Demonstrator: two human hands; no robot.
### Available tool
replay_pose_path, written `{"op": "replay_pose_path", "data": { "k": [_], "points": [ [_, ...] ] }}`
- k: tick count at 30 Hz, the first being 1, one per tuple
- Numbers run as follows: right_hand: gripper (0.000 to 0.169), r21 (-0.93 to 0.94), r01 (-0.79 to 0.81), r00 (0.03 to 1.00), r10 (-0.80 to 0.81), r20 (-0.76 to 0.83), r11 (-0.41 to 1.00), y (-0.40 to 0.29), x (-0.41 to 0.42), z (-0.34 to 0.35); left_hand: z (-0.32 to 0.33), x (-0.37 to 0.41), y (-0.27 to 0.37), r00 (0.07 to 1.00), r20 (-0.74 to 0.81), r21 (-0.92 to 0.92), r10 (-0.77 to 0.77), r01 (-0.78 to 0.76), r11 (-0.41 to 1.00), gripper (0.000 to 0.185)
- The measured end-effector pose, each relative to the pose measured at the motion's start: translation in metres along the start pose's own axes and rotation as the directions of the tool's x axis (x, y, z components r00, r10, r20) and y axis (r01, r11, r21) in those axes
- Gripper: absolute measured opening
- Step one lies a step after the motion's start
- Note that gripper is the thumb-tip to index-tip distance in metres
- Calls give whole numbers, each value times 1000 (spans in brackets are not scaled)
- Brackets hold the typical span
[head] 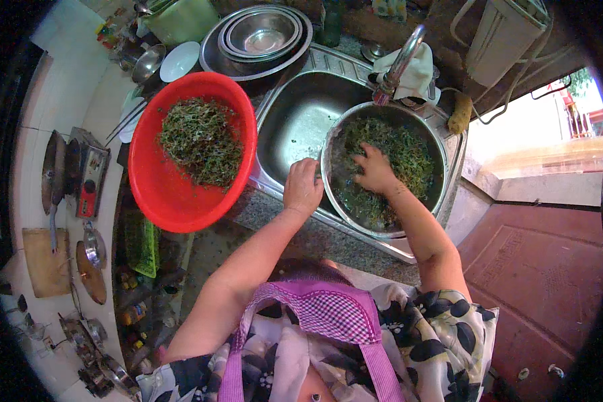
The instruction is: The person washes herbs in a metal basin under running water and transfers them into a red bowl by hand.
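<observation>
A large round stainless steel basin (328,187) stands over the right part of the sink, holding water and loose leafy greens (413,166). My right hand (377,171) reaches inside it with fingers spread at the greens, none visibly gripped. Just outside the basin's left rim is my left hand (303,185), its fingers close together and its thumb by the rim. Whether it grips the rim, I cannot tell. To the left, a red plastic basin (176,203) holds a heap of similar chopped greens (201,140).
The steel sink (296,120) has a few green bits on its bottom. A chrome faucet (402,60) arches over the steel basin's back edge. Nested metal bowls (264,37) and a white bowl (179,61) stand behind. A gas stove (91,171) is at left, a brown door (537,276) at right.
</observation>
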State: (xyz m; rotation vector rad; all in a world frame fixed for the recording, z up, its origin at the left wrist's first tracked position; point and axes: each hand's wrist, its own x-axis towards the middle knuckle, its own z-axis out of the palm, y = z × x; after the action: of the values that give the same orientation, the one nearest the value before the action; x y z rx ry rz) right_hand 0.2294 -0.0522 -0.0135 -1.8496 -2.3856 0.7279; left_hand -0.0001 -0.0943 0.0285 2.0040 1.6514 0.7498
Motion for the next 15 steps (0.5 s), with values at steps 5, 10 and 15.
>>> {"op": "replay_pose_path", "data": {
  "k": [5,10,15],
  "points": [
    [46,-5,85,962,-81,263,996,-1,-20,-40,-1,-3,-9,1000,2,30,6,-6,1000,30],
    [28,197,-10,978,51,-205,980,0,9,-75,1,0,-6,998,54,79,-37,33,996,28],
    [58,-257,94,995,-82,58,962,-26,29,-21,2,-1,-4,998,38,69,-42,39,997,26]
  ]
}}
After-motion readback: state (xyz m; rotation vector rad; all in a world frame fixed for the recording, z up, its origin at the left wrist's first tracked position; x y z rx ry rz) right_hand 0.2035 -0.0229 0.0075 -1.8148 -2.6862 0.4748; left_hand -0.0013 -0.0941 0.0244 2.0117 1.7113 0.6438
